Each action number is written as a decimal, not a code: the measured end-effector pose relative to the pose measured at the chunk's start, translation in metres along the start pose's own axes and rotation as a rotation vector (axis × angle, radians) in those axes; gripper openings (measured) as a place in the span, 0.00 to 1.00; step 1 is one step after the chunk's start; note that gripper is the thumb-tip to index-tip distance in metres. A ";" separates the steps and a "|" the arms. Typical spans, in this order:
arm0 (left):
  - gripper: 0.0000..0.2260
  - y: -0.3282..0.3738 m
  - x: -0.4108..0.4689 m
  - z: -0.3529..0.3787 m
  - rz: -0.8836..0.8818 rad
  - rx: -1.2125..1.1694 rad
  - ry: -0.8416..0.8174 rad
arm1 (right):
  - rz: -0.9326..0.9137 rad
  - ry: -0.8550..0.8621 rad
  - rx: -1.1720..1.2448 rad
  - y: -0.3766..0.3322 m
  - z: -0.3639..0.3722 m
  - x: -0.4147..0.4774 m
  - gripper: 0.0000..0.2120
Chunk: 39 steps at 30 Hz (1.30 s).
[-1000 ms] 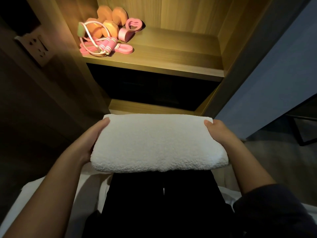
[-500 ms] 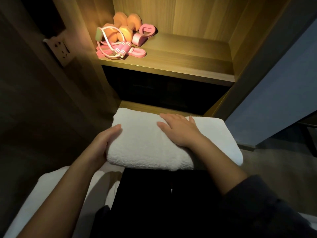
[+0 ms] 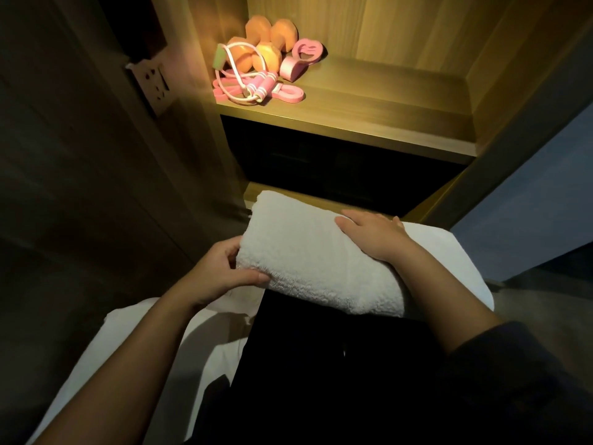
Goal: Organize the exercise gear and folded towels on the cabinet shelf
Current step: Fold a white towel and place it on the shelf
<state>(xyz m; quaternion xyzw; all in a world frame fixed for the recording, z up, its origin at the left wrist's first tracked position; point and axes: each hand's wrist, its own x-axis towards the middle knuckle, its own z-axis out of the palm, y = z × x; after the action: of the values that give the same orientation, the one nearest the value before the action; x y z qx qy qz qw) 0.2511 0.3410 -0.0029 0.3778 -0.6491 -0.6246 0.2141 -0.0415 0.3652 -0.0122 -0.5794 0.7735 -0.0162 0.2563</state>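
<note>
A folded white towel (image 3: 308,255) lies across my lap, below the cabinet. My left hand (image 3: 224,274) grips its left end, thumb under the near edge. My right hand (image 3: 375,239) rests flat on top of the towel, fingers spread, pressing it down. On the lit wooden shelf (image 3: 369,104) the exercise gear is bunched at the back left: orange dumbbells (image 3: 266,43), a pink-handled jump rope (image 3: 256,85), a pink resistance band (image 3: 288,93) and a pink ring-shaped grip piece (image 3: 301,59).
The shelf's right part is bare wood. A dark compartment (image 3: 337,165) lies under the shelf. A wall socket (image 3: 152,85) sits on the left panel. White bedding (image 3: 134,348) spreads under my legs, and a blue-grey wall (image 3: 529,203) rises at right.
My right hand left the towel's right end and came to lie flat on its top. My left hand shifted to pinch the left end. The view moved closer to the cabinet.
</note>
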 end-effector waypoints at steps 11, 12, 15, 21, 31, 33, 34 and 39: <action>0.18 -0.003 -0.020 0.014 -0.101 -0.129 0.277 | 0.017 0.108 -0.048 -0.008 0.011 -0.004 0.26; 0.18 0.005 -0.021 0.016 -0.096 -0.095 0.398 | 0.011 0.113 -0.056 -0.009 0.013 -0.005 0.27; 0.21 0.044 -0.008 0.030 0.083 0.223 0.515 | -0.008 0.077 -0.049 -0.015 0.011 -0.005 0.27; 0.25 0.053 0.062 0.082 -0.060 1.097 0.195 | 0.004 0.104 -0.043 -0.010 0.004 -0.016 0.26; 0.30 0.002 0.053 0.088 -0.161 1.171 0.245 | -0.053 0.079 -0.241 0.023 0.018 -0.056 0.31; 0.29 0.000 0.051 0.088 -0.198 1.146 0.257 | -0.005 0.067 -0.205 0.035 0.016 -0.060 0.31; 0.29 -0.001 0.050 0.087 -0.223 1.121 0.259 | 0.022 0.062 -0.176 0.040 0.016 -0.062 0.32; 0.34 -0.008 0.043 0.078 -0.328 0.992 0.269 | 0.164 0.024 -0.001 0.069 0.016 -0.074 0.34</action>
<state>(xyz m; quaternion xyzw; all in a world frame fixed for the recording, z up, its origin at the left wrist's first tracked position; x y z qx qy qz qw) 0.1679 0.3598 -0.0291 0.6064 -0.7656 -0.2146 -0.0091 -0.0817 0.4586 -0.0202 -0.5139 0.8214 -0.0018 0.2473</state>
